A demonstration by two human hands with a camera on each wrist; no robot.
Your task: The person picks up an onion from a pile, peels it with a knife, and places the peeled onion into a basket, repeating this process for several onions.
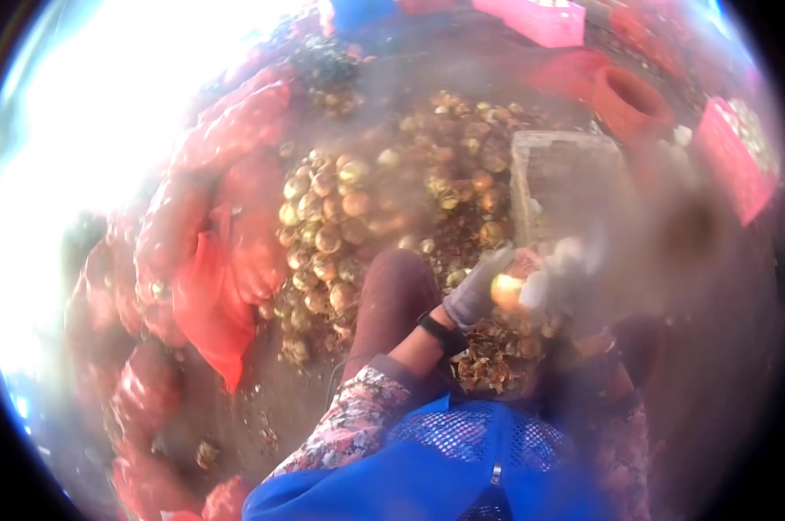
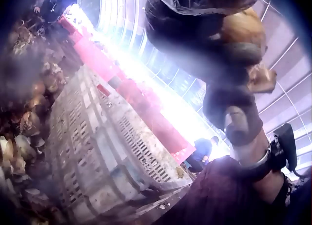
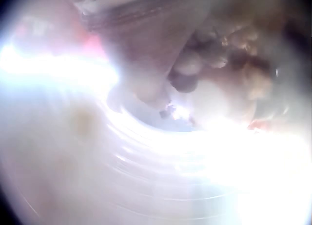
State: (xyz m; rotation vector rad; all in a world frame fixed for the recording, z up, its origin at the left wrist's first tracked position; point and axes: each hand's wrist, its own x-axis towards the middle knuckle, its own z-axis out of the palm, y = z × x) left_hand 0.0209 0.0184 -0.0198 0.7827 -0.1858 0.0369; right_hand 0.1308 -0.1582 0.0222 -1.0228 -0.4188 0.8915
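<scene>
A golden round onion [image 1: 507,292] sits gripped in the gloved left hand [image 1: 472,297]. The blurred right hand [image 1: 566,280] touches it, its grip unclear. Beneath them lie papery skins [image 1: 496,358], and beyond them a heap of brown onions [image 1: 349,217] seemingly awaits.

Bright sun glare washes out the head view's left side; the right wrist view is white, blurry.

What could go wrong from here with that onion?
1. The left hand grips the onion close to the right hand, above loose skins; a slip would likely drop it among them.
2. Glare washes out the right wrist view, so that hand's hold cannot be checked.
</scene>
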